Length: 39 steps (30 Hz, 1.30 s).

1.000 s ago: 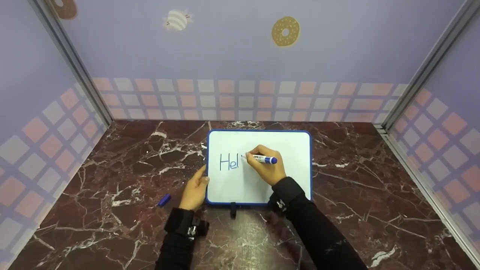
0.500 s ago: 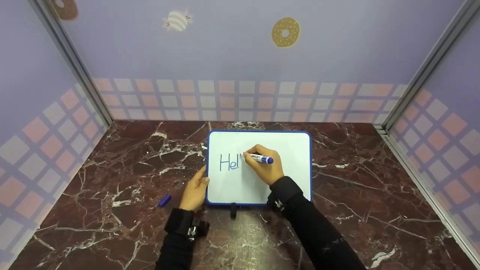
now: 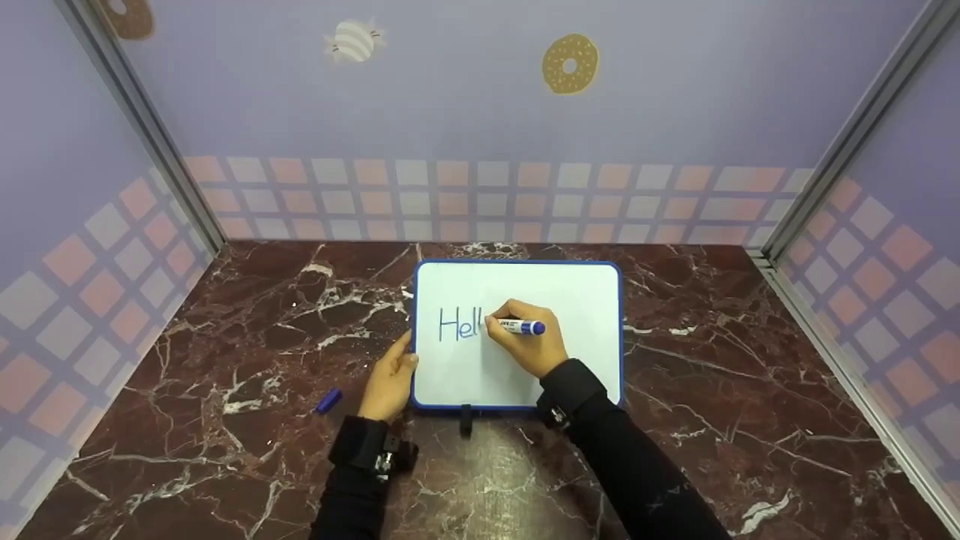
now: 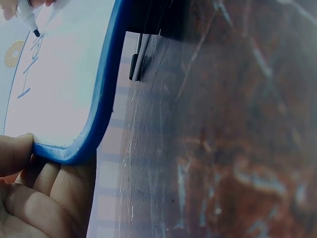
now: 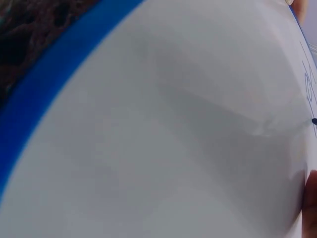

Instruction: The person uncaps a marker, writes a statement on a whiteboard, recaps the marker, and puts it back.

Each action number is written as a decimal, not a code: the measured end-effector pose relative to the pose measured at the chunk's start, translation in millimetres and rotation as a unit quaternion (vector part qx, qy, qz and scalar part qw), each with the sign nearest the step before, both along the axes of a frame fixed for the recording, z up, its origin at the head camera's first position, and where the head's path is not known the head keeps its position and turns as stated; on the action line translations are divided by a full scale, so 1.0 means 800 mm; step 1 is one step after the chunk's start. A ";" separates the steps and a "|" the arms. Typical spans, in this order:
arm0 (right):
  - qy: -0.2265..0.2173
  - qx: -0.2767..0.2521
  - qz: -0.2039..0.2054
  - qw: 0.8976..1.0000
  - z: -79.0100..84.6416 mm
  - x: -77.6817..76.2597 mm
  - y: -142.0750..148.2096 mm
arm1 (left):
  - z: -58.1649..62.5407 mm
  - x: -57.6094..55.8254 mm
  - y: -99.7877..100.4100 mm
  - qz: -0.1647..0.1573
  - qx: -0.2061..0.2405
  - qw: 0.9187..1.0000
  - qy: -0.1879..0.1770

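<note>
A small whiteboard (image 3: pixel 465 375) with a blue frame stands propped up on the marble tabletop, "Hell" written on it in blue. My left hand (image 3: pixel 388 382) grips its left edge; in the left wrist view the thumb (image 4: pixel 17 151) lies on the front and the fingers curl behind. Pinched in my right hand (image 3: pixel 536 349) is a white marker (image 3: pixel 516 326) with a blue end. Its dark tip (image 4: pixel 36 33) is at the last letter in the left wrist view. The right wrist view shows mostly the board's white surface (image 5: pixel 124 148).
A blue marker cap (image 3: pixel 328 400) lies on the table (image 3: pixel 247 465) left of my left hand. Below the board's lower edge sticks out a short black piece (image 3: pixel 466 420). Patterned panels (image 3: pixel 465 105) enclose the table at the back and both sides.
The second "l" has grown from a short mark into a longer stroke. My right hand with the marker has moved slightly down the board. My left hand has stayed in place.
</note>
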State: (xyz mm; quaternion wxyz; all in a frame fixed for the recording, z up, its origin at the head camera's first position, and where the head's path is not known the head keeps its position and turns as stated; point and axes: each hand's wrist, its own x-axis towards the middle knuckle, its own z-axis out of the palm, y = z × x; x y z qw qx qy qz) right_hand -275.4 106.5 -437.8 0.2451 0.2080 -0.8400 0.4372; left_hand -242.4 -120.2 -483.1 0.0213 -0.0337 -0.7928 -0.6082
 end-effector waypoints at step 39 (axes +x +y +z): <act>-0.009 -0.043 0.002 0.999 -0.004 0.003 0.015 | 0.002 0.001 0.001 0.000 0.008 1.000 -0.014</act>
